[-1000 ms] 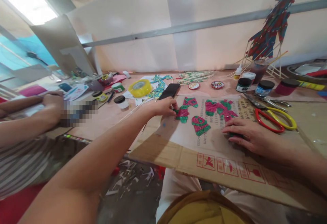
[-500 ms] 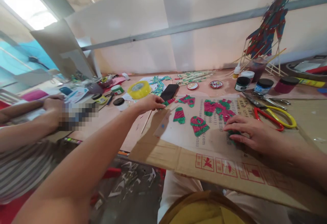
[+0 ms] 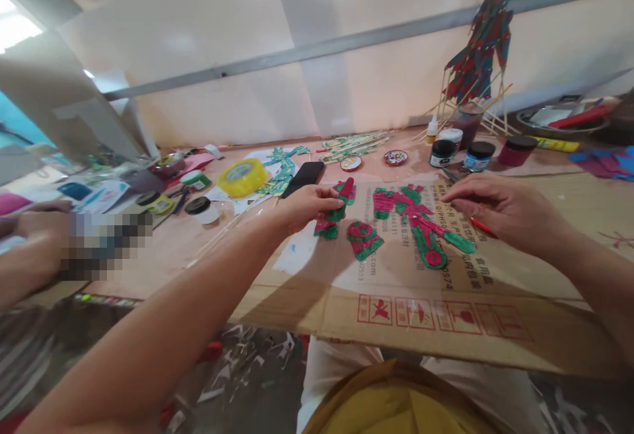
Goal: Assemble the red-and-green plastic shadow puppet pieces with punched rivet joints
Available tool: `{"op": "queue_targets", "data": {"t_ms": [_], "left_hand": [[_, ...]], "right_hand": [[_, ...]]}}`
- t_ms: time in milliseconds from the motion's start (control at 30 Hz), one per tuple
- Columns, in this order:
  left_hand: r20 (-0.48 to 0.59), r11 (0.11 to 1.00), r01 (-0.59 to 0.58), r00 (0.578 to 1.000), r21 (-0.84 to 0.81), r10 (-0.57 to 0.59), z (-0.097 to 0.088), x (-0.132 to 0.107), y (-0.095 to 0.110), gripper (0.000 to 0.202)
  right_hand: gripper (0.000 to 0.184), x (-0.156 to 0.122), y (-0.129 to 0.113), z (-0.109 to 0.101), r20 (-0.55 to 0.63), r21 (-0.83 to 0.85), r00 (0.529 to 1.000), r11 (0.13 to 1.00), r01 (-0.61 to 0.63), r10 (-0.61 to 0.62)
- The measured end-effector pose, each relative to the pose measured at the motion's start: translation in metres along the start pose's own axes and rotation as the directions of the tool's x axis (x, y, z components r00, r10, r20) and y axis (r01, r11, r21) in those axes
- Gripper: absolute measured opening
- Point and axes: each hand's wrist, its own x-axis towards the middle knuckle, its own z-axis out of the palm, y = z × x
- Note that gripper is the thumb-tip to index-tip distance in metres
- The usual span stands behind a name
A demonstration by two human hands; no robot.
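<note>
My left hand [image 3: 317, 206] pinches a small red-and-green painted cutout [image 3: 345, 197] above the board, closed on one end of it. My right hand [image 3: 490, 209] hovers over the scissors [image 3: 481, 226], its fingers loosely bent and apart; it hides most of them, with a bit of red handle showing below. Between my hands, a joined red-and-green figure [image 3: 411, 206] with two long limbs lies on the cardboard [image 3: 317, 289]. A bell-shaped cutout [image 3: 365, 240] and another cutout [image 3: 325, 230] lie nearer my left hand.
Behind the cardboard are a black phone [image 3: 304, 176], yellow tape roll [image 3: 242, 178], thin sticks [image 3: 354, 146], two small dishes of beads and several paint jars [image 3: 476, 156]. A blue-and-red figure [image 3: 480, 44] stands on sticks at back right. Another person's arm [image 3: 37, 249] is at left.
My left hand has lifted the small cutout off the board and drawn it nearer. My right hand has left the figure's limbs and moved back over the scissors. The view has swung right.
</note>
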Motion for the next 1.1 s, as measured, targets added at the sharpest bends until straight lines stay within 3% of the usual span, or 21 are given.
{"op": "queue_targets", "data": {"t_ms": [100,200,333,467,667,800,967,1100], "left_hand": [[-0.04,0.989,-0.012,0.999,0.147,0.018,0.022,0.006,0.008,0.018],[0.004,0.971,0.007,1.0,0.24,-0.008,0.041,0.012,0.008,0.019],[0.106,0.953,0.056,0.99,0.299,-0.092,0.063,0.01,0.007,0.017],[0.124,0.923,0.135,0.974,0.361,-0.191,0.079,0.004,0.009,0.014],[0.158,0.891,0.186,0.949,0.414,-0.271,0.088,0.004,0.015,0.017],[0.152,0.864,0.154,0.955,0.479,-0.255,0.091,0.001,0.02,0.033],[0.147,0.825,0.088,0.968,0.557,-0.203,0.089,-0.003,0.024,0.045],[0.162,0.807,0.07,0.966,0.586,-0.202,0.087,-0.006,0.024,0.019]], "right_hand": [[0.024,0.002,-0.001,-0.003,-0.057,0.008,0.997,0.998,-0.058,0.058],[0.025,0.003,0.0,-0.004,-0.094,0.026,0.993,0.997,-0.07,0.073],[0.023,0.003,0.003,-0.004,-0.054,0.004,0.996,0.997,-0.073,0.073],[0.023,0.004,0.005,-0.005,-0.003,-0.035,0.998,0.997,-0.061,0.061],[0.022,0.004,0.013,-0.014,-0.163,-0.064,0.977,0.986,-0.151,0.139],[0.021,0.007,0.017,-0.024,-0.262,-0.13,0.938,0.955,-0.266,0.226],[0.023,0.008,0.021,-0.024,-0.234,-0.183,0.939,0.937,-0.296,0.252],[0.024,0.008,0.025,-0.017,-0.174,-0.191,0.957,0.945,-0.266,0.234]]}}
